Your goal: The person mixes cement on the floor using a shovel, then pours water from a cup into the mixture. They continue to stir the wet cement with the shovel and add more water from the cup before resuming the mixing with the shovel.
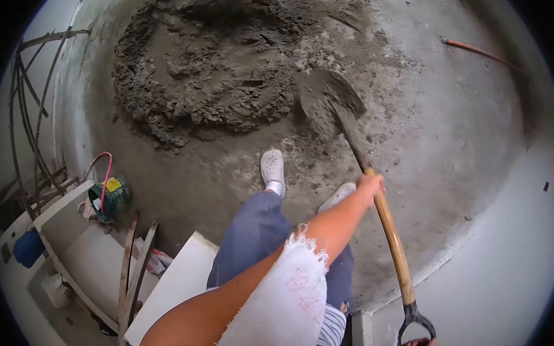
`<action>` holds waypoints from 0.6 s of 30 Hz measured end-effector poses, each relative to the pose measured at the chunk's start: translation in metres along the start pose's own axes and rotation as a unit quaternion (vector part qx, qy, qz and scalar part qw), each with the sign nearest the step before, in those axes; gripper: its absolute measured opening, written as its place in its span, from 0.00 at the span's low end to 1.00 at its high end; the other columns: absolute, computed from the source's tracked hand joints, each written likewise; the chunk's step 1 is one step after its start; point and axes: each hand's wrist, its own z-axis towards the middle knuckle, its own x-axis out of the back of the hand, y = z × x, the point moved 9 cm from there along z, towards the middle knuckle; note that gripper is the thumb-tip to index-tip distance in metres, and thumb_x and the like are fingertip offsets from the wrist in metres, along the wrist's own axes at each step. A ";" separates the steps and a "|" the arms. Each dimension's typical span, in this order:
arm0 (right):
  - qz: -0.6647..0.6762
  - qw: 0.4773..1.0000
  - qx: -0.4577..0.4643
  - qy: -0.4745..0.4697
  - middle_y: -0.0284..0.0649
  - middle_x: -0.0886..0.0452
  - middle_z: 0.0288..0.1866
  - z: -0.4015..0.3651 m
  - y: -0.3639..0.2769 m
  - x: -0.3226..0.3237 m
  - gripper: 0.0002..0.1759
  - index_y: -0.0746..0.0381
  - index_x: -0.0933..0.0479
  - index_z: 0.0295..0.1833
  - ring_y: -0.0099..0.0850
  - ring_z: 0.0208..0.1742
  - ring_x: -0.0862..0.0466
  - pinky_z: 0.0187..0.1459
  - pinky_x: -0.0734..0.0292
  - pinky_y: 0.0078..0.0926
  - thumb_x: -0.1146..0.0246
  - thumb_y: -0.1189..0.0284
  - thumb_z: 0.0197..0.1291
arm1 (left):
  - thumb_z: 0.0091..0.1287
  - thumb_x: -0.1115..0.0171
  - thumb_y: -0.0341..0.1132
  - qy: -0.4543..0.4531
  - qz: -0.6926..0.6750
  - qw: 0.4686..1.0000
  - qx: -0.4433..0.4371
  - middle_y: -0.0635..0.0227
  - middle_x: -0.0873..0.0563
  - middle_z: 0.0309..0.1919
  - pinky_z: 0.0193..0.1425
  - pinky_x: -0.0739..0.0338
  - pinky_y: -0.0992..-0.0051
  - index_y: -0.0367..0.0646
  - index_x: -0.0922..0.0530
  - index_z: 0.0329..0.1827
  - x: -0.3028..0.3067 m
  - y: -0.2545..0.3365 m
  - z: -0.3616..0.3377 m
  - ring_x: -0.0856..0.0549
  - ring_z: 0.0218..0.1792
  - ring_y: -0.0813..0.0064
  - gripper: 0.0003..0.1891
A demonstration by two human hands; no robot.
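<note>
A shovel (390, 233) with a wooden shaft slants across the right half of the head view. My left hand (370, 187) is wrapped round the shaft a little above the metal socket, the bare arm stretched across my body. At the bottom edge, my right hand (419, 345) is closed on the black D-shaped grip, only the fingers in sight. The mortar-smeared blade (328, 101) is at the right edge of a large heap of wet mortar (216, 82). My feet in pale clogs (272, 167) stand just below the heap.
A green bucket (116, 197) with a pink hose or handle stands at left, near a white basin (73, 227) and wooden boards (138, 268). Thin branches (33, 117) lean on the left wall. An orange-tipped rod (477, 51) lies at upper right. A white wall (483, 287) borders the floor.
</note>
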 end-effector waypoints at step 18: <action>-0.304 0.342 0.709 -0.536 0.29 0.31 0.19 -0.333 -0.181 -0.492 0.13 0.55 0.31 0.23 0.30 0.20 0.30 0.23 0.41 0.30 0.33 0.65 0.38 | 0.54 0.43 0.27 -0.040 -0.235 0.954 -0.180 0.66 0.26 0.21 0.29 0.22 0.66 0.42 0.31 0.31 0.190 0.466 -0.092 0.23 0.22 0.70 0.06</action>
